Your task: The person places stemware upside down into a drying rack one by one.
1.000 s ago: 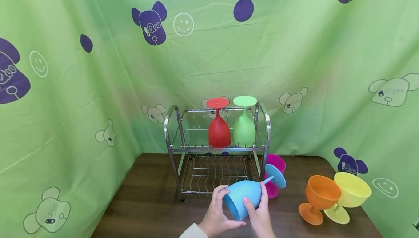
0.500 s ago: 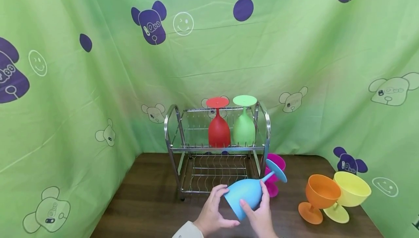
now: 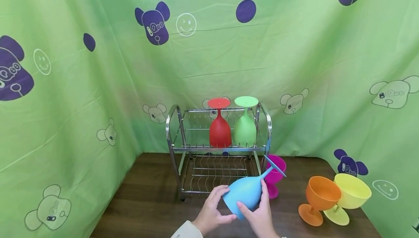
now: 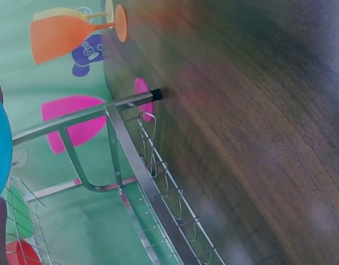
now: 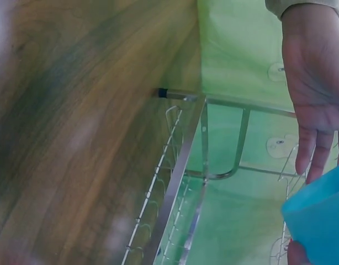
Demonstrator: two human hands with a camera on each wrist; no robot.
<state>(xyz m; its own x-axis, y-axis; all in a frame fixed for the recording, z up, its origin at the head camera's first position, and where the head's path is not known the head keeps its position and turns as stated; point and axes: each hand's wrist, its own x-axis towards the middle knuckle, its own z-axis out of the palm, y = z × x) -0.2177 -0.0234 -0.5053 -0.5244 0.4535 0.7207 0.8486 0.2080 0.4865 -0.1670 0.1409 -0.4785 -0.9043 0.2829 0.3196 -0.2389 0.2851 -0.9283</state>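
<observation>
A blue wine goblet (image 3: pixel 244 193) is held tilted in front of the rack, foot up to the right and mouth down to the left. My right hand (image 3: pixel 260 218) grips its bowl, thumb across the near side and fingers behind near the stem. My left hand (image 3: pixel 212 209) is at the mouth, with fingertips at the upper rim and thumb apart near the lower rim. The right wrist view shows my left hand (image 5: pixel 318 83) with fingers fairly straight, reaching to the rim of the blue goblet (image 5: pixel 318 215).
A two-tier metal dish rack (image 3: pixel 217 149) bears an upside-down red goblet (image 3: pixel 220 132) and a green goblet (image 3: pixel 245 132) on top. A magenta goblet (image 3: pixel 275 162) stands by its right side. An orange goblet (image 3: pixel 322 193) and yellow goblet (image 3: pixel 355 190) stand at right on the wooden table (image 3: pixel 140 209).
The blue goblet has tilted further, its foot rising and its mouth turning down out of sight. The left hand has shifted slightly left; the right thumb has slid left along the bowl.
</observation>
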